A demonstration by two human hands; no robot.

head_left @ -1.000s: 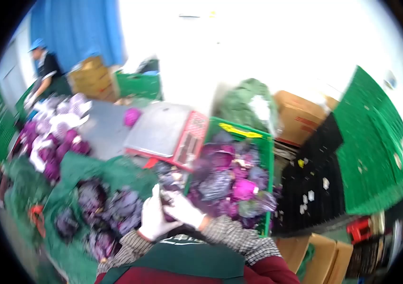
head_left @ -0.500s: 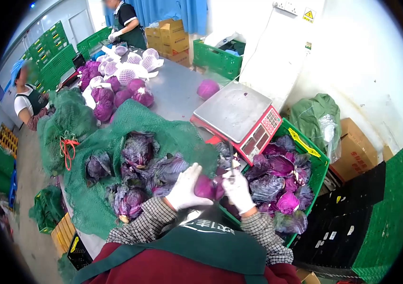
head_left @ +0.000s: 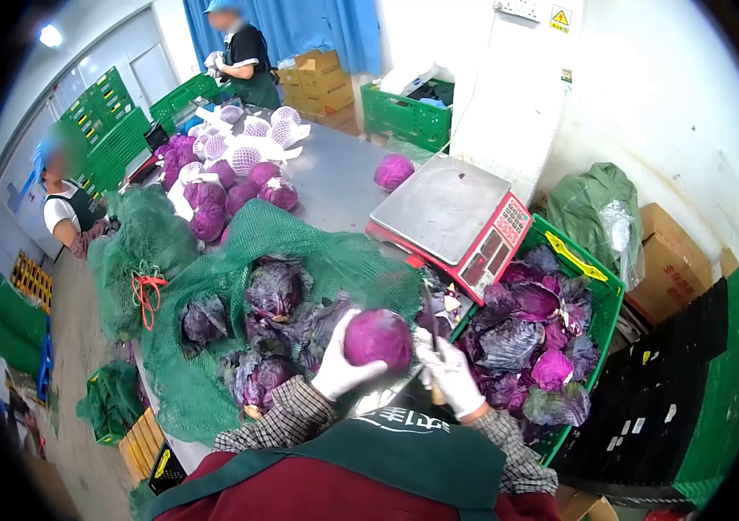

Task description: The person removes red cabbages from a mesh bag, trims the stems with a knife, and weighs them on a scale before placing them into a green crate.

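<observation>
My left hand [head_left: 341,365], in a white glove, holds a round purple cabbage [head_left: 377,339] against its palm and fingers. Close to the cabbage's right side, my right hand [head_left: 449,372], gloved too, is closed on a knife [head_left: 428,306] whose dark blade points up and away. Left of my hands, dark-leaved cabbages [head_left: 276,288] lie on an opened green mesh sack [head_left: 174,382]. To the right, a green crate [head_left: 608,317] is filled with loose purple outer leaves [head_left: 508,345]. Cut scraps [head_left: 451,304] lie beyond the knife.
A red scale [head_left: 448,208] stands on the metal table [head_left: 335,161], with one cabbage [head_left: 394,172] beside it. Bare and net-wrapped cabbages [head_left: 245,159] are piled further back. Two co-workers stand at the far left [head_left: 70,204] and the back [head_left: 248,61].
The cabbage has turned upright in my left hand and shows as a full round head. My right hand and knife have moved slightly right. The whole view has shifted a little.
</observation>
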